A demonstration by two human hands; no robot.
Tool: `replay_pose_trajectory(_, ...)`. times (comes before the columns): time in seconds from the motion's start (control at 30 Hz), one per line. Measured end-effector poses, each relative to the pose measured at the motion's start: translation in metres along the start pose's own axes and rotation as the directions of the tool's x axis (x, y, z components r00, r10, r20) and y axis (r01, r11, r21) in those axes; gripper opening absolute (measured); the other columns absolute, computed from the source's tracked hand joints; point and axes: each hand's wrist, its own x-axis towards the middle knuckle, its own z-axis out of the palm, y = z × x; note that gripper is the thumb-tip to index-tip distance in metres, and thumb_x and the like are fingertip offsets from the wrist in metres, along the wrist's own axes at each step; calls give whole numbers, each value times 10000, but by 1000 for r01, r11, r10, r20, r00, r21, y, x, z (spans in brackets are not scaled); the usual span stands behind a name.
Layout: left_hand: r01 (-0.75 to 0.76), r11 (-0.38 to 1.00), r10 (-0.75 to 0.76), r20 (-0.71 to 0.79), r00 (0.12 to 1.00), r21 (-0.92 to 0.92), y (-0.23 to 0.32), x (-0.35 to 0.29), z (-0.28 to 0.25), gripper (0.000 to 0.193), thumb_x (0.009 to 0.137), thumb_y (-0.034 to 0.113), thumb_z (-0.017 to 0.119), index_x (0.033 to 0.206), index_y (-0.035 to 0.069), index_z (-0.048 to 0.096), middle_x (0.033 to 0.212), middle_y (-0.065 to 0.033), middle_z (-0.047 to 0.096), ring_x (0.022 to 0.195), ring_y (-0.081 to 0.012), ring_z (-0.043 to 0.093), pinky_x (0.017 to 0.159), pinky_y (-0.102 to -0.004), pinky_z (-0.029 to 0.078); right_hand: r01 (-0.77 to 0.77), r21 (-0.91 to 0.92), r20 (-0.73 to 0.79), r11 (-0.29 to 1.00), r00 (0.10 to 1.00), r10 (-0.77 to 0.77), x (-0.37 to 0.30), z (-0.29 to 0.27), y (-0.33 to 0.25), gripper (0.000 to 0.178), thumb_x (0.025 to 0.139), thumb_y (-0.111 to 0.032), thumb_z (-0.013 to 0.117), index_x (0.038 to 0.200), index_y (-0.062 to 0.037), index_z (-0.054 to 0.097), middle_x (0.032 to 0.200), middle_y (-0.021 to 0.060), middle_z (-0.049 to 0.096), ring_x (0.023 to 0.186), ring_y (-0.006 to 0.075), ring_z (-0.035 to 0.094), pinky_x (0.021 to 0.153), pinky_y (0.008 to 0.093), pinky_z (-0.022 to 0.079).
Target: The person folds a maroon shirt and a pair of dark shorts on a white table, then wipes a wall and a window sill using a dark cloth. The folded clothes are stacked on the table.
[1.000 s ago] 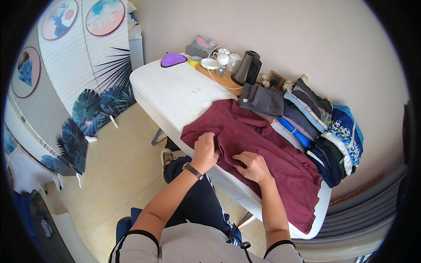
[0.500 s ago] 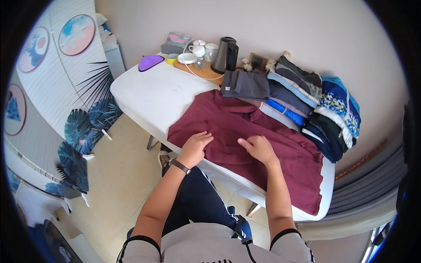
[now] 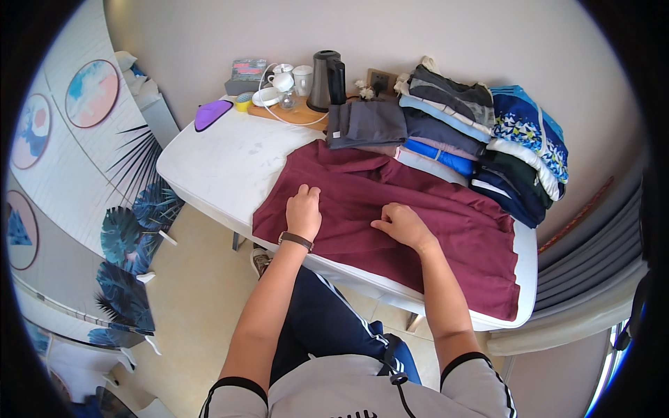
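A maroon garment point(image 3: 348, 209), apparently cloth with soft wrinkles, lies spread over the near and right part of the white table point(image 3: 223, 153). My left hand point(image 3: 304, 211), a dark band on its wrist, rests on the garment's left part, fingers bent loosely and a little apart. To its right, my right hand point(image 3: 405, 226) lies on the middle of the garment with its fingers curled in and the thumb pointing left. Whether any fabric is pinched in these curled fingers is hidden. Beyond the garment sits a folded dark grey garment point(image 3: 367, 125).
Stacks of folded clothes point(image 3: 453, 129) and a blue patterned bundle point(image 3: 529, 129) fill the back right. Along the wall stand a kettle point(image 3: 326, 80), white cups and a wooden board point(image 3: 306, 117). A purple item point(image 3: 212, 115) lies far left; a folding screen point(image 3: 83, 153) stands beyond.
My left hand has slid away from me over the maroon garment, its fingers now more bent. My right hand stays near the middle, thumb closer to the fingers. The whole view has shifted slightly.
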Motion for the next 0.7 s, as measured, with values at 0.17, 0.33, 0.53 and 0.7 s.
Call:
replay_pose_trajectory(0.17, 96, 988, -79, -146, 986, 119, -2, -23, -23, 329, 830, 197, 713, 1126, 75, 638, 1029, -119, 590, 1017, -341, 541, 845, -483, 434, 28, -83, -84, 996, 996, -35, -7, 6, -6, 404, 827, -396, 736, 782, -17, 604, 789, 174, 657, 795, 377, 625, 715, 452, 485)
replay_pose_trajectory(0.33, -1, 978, 20, -91, 996, 207, -36, -50, -49, 282, 865, 167, 681, 1132, 83, 650, 957, -107, 592, 951, -307, 552, 866, -441, 405, 85, -114, -92, 990, 991, -96, -7, 18, -20, 469, 840, -492, 687, 812, -30, 612, 778, 172, 677, 775, 380, 656, 696, 471, 512)
replay_pose_trajectory(0.53, 29, 999, -23, -154, 988, 37, -57, -49, -58, 207, 875, 41, 634, 1074, 93, 659, 912, -142, 584, 786, -370, 581, 680, -439, 457, 130, -138, 6, 982, 991, -130, -4, 23, -17, 455, 832, -486, 686, 812, -35, 630, 762, 178, 679, 769, 383, 666, 680, 490, 518)
replay_pose_trajectory(0.7, 141, 956, -139, -27, 990, 257, -42, -44, -55, 220, 869, 152, 681, 1059, 48, 647, 957, -122, 592, 890, -339, 590, 743, -458, 445, 94, -145, 3, 985, 996, -94, -2, 23, -20, 407, 866, -453, 649, 799, -52, 654, 760, 180, 681, 764, 383, 670, 676, 494, 523)
